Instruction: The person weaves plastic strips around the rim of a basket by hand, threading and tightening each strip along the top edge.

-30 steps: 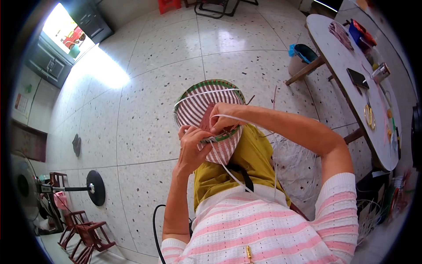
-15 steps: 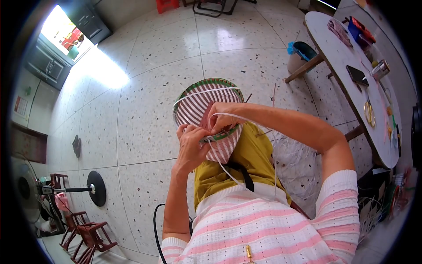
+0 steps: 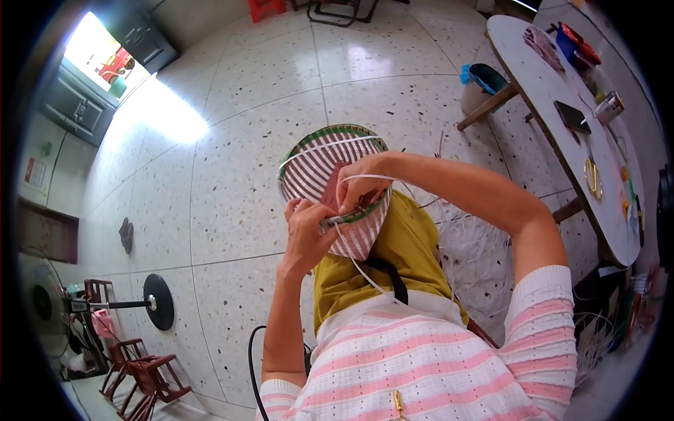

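A striped red-and-white woven basket (image 3: 319,165) with a green rim rests tilted on my lap. My left hand (image 3: 307,228) pinches the near rim from outside, its fingers bent over the edge. Inside the basket's mouth, beside it, is my right hand (image 3: 361,186), fingers curled at the rim; what they grip is too small to make out. A thin white strip (image 3: 366,274) hangs from the rim over my lap, and another length loops across my right hand. A pale strap crosses the basket's mouth.
At the right, a table (image 3: 533,91) bears a phone (image 3: 572,116), scissors (image 3: 593,178) and a can. A bin (image 3: 479,88) stands beside it. White strips (image 3: 474,245) lie on the floor right of my lap. Small chairs (image 3: 151,375) and a fan stand at the left.
My right hand and forearm have shifted slightly at the rim, and the loop of white strip over them has changed shape. My left hand keeps its hold.
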A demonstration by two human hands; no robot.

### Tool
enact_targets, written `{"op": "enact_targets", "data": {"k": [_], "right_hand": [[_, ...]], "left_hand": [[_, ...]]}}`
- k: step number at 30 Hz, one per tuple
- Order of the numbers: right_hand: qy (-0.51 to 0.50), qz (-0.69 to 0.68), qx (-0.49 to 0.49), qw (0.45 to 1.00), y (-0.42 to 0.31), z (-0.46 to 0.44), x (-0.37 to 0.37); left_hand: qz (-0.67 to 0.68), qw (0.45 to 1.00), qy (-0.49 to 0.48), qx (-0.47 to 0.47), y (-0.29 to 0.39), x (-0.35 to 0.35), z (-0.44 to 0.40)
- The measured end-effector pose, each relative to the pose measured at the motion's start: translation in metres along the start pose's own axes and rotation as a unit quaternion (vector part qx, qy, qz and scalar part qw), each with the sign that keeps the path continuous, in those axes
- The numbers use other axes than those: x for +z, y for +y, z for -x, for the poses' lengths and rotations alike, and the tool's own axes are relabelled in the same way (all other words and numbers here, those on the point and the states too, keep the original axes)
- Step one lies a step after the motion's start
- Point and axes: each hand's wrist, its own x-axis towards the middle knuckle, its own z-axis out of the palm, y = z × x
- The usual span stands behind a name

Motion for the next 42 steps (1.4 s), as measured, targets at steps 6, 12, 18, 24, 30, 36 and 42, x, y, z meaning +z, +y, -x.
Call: {"op": "enact_targets", "data": {"k": [6, 12, 18, 24, 30, 36, 42], "right_hand": [[0.184, 0.274, -0.235, 0.914, -0.003, 0.022, 0.000], [0.458, 0.380, -0.341, 0.728, 0.011, 0.082, 0.065], [0.502, 0.500, -0.344, 0.616, 0.052, 0.045, 0.115], [0.547, 0.456, -0.419, 0.563, 0.063, 0.020, 0.113], [0.548, 0.345, -0.433, 0.627, 0.068, 0.015, 0.116], [0.395, 0.190, -0.559, 0.704, 0.060, 0.056, 0.126], [0.332, 0.066, -0.455, 0.824, 0.097, 0.124, 0.160]], "left_hand": [[0.000, 1.000, 0.030, 0.007, -0.003, 0.003, 0.000], [-0.002, 0.999, 0.038, 0.000, -0.004, 0.002, 0.000], [-0.002, 0.999, 0.037, 0.004, -0.005, 0.004, -0.001], [0.026, 0.998, 0.048, -0.005, -0.010, 0.003, 0.003], [0.077, 0.997, 0.010, 0.007, -0.016, -0.006, 0.001], [0.100, 0.994, -0.017, 0.038, -0.023, -0.009, 0.000], [0.111, 0.993, 0.031, -0.006, -0.016, -0.003, -0.001]]}}
